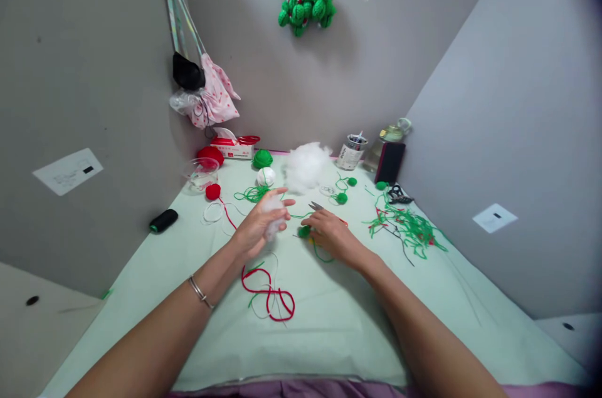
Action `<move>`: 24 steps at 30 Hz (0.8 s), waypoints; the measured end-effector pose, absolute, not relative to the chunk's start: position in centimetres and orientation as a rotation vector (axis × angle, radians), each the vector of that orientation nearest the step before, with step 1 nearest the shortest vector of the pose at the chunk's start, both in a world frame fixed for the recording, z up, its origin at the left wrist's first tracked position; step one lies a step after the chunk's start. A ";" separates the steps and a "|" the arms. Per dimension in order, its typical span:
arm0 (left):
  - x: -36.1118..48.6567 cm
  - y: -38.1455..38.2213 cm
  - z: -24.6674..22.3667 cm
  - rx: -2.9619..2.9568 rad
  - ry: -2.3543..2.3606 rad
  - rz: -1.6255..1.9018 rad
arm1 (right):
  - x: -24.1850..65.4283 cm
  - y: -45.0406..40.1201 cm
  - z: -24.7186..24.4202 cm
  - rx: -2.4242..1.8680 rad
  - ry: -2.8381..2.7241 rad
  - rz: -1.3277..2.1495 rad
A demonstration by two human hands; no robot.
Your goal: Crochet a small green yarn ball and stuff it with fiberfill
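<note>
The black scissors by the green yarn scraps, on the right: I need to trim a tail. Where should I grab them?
Take the black scissors by the finger loops, coming from above with the right hand. They lie flat on the table cover, apparently clear of the yarn scraps; which way the blades point is too small to tell.

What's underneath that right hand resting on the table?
The right hand lies over a small green crocheted piece, with green yarn trailing out beneath it onto the table. Whatever sits under the palm is covered.
</note>
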State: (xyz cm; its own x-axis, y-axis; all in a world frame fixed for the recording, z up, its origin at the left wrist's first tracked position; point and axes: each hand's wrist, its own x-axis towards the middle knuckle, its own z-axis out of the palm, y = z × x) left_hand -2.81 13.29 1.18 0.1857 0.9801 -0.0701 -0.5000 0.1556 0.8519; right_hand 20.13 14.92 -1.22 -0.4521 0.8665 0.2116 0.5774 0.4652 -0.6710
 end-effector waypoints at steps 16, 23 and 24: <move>-1.4 12.5 -2.6 1.083 1.019 1.171 | 17.8 12.4 0.1 -1.086 -1.698 1.295; -1.2 12.1 -2.6 1.081 0.980 1.101 | 18.4 12.6 1.2 -1.016 -1.522 1.160; -1.1 12.0 -2.4 1.076 0.971 1.101 | 18.3 12.6 1.1 -1.004 -1.505 1.172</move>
State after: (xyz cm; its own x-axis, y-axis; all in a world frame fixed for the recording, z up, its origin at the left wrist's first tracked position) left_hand -1.08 11.97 -2.45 0.1896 0.9793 -0.0712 -0.1931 0.1082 0.9752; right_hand 18.33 12.57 1.13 -0.2157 0.9579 0.1894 0.0512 0.2048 -0.9775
